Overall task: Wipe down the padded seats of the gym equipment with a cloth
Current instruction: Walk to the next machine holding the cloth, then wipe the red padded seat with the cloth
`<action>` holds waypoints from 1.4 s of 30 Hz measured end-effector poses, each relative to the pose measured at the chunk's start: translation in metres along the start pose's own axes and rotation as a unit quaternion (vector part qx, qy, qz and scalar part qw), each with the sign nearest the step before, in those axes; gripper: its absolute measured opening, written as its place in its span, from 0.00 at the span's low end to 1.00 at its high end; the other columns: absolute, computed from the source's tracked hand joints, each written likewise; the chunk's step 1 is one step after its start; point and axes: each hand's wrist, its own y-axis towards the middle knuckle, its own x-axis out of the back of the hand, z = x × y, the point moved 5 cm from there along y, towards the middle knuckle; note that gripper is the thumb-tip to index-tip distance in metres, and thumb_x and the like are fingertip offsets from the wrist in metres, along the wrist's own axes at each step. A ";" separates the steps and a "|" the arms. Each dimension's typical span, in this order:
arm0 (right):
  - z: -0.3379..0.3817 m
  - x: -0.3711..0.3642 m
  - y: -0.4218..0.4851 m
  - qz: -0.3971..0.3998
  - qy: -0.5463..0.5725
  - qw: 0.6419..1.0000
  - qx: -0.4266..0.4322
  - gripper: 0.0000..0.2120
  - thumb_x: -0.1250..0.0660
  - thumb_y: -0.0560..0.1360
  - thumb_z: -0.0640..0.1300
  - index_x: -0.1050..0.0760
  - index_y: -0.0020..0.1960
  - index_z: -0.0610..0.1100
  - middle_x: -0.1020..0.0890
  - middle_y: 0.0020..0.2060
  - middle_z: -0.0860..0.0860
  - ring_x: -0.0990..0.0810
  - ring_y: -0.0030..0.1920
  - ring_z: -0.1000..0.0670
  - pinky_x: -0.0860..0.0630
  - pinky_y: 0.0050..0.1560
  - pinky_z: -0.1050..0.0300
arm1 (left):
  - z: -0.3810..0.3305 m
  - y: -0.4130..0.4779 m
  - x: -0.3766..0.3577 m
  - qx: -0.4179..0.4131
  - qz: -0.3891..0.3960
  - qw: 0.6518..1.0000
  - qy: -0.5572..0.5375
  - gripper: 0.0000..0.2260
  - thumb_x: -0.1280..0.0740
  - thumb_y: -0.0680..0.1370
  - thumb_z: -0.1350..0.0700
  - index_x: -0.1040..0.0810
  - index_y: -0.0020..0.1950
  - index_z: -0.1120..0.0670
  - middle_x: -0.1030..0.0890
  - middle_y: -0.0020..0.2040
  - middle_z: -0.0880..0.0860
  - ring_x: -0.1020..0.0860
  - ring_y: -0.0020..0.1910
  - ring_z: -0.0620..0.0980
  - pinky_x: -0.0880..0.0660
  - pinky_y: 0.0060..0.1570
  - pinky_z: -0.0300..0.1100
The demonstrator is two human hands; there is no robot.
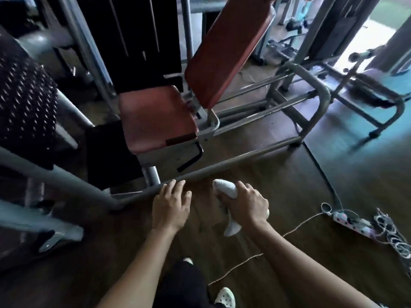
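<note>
A gym machine stands ahead with a reddish-brown padded seat (155, 116) and a tilted padded backrest (226, 47) of the same colour. My right hand (246, 203) grips a bunched white cloth (225, 188), held in the air well short of the seat; one end of the cloth hangs below the hand. My left hand (171, 205) is beside it with fingers straight and spread, holding nothing, just above a grey frame bar (200, 172) of the machine.
Grey steel frame tubes (315, 101) ring the seat. A dotted black pad (24, 103) is at the left. A power strip (351, 223) with cables and a thin cord (295, 230) lies on the dark wooden floor at the right. My feet in white shoes (224, 295) are below.
</note>
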 end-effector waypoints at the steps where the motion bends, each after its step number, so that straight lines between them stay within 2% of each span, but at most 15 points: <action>1: 0.009 -0.004 0.021 0.004 0.004 1.000 0.013 0.25 0.41 0.69 0.72 0.27 0.47 0.51 0.21 0.44 0.52 0.21 0.48 0.47 0.35 0.39 0.54 | 0.005 0.016 0.002 0.011 -0.009 1.000 -0.001 0.33 0.55 0.74 0.38 0.28 0.68 0.54 0.27 0.68 0.56 0.30 0.67 0.57 0.29 0.62 0.54; 4: 0.035 -0.018 0.085 0.018 0.005 0.999 0.041 0.27 0.42 0.68 0.74 0.27 0.47 0.51 0.21 0.44 0.53 0.21 0.47 0.47 0.34 0.39 0.54 | 0.023 0.068 0.002 0.043 -0.012 0.999 -0.002 0.32 0.55 0.74 0.38 0.29 0.69 0.53 0.28 0.69 0.56 0.30 0.68 0.56 0.29 0.62 0.55; 10: 0.096 -0.040 0.217 0.042 0.013 0.997 0.059 0.25 0.41 0.69 0.72 0.27 0.49 0.50 0.20 0.46 0.52 0.21 0.50 0.47 0.30 0.42 0.52 | 0.058 0.203 0.018 0.065 -0.029 0.997 0.005 0.30 0.52 0.76 0.39 0.27 0.67 0.55 0.26 0.66 0.59 0.28 0.65 0.60 0.28 0.61 0.58; 13: 0.134 -0.045 0.279 0.045 0.013 0.996 0.070 0.27 0.40 0.69 0.71 0.27 0.56 0.52 0.20 0.48 0.52 0.21 0.51 0.46 0.31 0.43 0.52 | 0.070 0.265 0.033 0.057 -0.034 0.998 0.012 0.29 0.52 0.76 0.39 0.27 0.68 0.55 0.27 0.67 0.59 0.29 0.66 0.60 0.28 0.60 0.59; 15: 0.159 -0.049 0.319 0.050 0.010 0.996 0.075 0.28 0.40 0.69 0.71 0.28 0.57 0.51 0.20 0.50 0.52 0.21 0.52 0.46 0.29 0.46 0.50 | 0.079 0.303 0.040 0.067 -0.026 0.997 0.014 0.26 0.49 0.79 0.40 0.30 0.70 0.53 0.30 0.70 0.58 0.32 0.69 0.59 0.31 0.63 0.59; 18: 0.192 -0.058 0.372 0.058 0.012 0.995 0.079 0.27 0.42 0.68 0.72 0.27 0.54 0.51 0.20 0.50 0.51 0.21 0.52 0.46 0.27 0.47 0.50 | 0.096 0.353 0.045 0.085 -0.030 0.996 0.016 0.21 0.43 0.80 0.45 0.32 0.72 0.52 0.32 0.72 0.57 0.35 0.72 0.59 0.35 0.67 0.59; 22: 0.230 -0.078 0.443 0.070 0.006 0.993 0.091 0.30 0.42 0.69 0.73 0.27 0.55 0.49 0.21 0.52 0.50 0.21 0.52 0.44 0.28 0.47 0.50 | 0.125 0.415 0.042 0.123 -0.013 0.992 0.033 0.22 0.47 0.81 0.44 0.34 0.73 0.51 0.33 0.73 0.55 0.37 0.73 0.56 0.38 0.70 0.54; 28: 0.281 -0.123 0.541 0.095 0.013 0.987 0.126 0.33 0.43 0.70 0.72 0.29 0.60 0.47 0.22 0.54 0.48 0.23 0.54 0.44 0.28 0.48 0.49 | 0.156 0.492 0.033 0.161 -0.030 0.985 0.056 0.27 0.52 0.78 0.42 0.29 0.69 0.54 0.25 0.67 0.57 0.29 0.66 0.59 0.29 0.61 0.56; 34: 0.324 -0.172 0.620 0.106 -0.012 0.983 0.146 0.31 0.45 0.71 0.72 0.31 0.59 0.49 0.23 0.56 0.50 0.22 0.54 0.44 0.33 0.43 0.52 | 0.189 0.560 0.015 0.198 -0.034 0.977 0.073 0.23 0.46 0.75 0.46 0.21 0.60 0.57 0.19 0.57 0.61 0.21 0.53 0.63 0.23 0.51 0.55; 38: 0.347 -0.211 0.665 0.090 -0.001 0.983 0.158 0.29 0.44 0.70 0.73 0.30 0.56 0.50 0.23 0.52 0.51 0.23 0.52 0.47 0.33 0.40 0.54 | 0.220 0.602 -0.009 0.206 -0.017 0.975 0.085 0.23 0.46 0.75 0.45 0.22 0.61 0.56 0.20 0.58 0.60 0.21 0.53 0.61 0.23 0.51 0.54; 42: 0.360 -0.247 0.705 0.036 0.025 0.985 0.166 0.29 0.42 0.70 0.73 0.27 0.53 0.49 0.22 0.48 0.50 0.23 0.47 0.46 0.34 0.38 0.55 | 0.254 0.644 -0.027 0.201 -0.022 0.975 0.094 0.25 0.48 0.76 0.44 0.24 0.64 0.56 0.22 0.62 0.60 0.22 0.56 0.61 0.24 0.52 0.55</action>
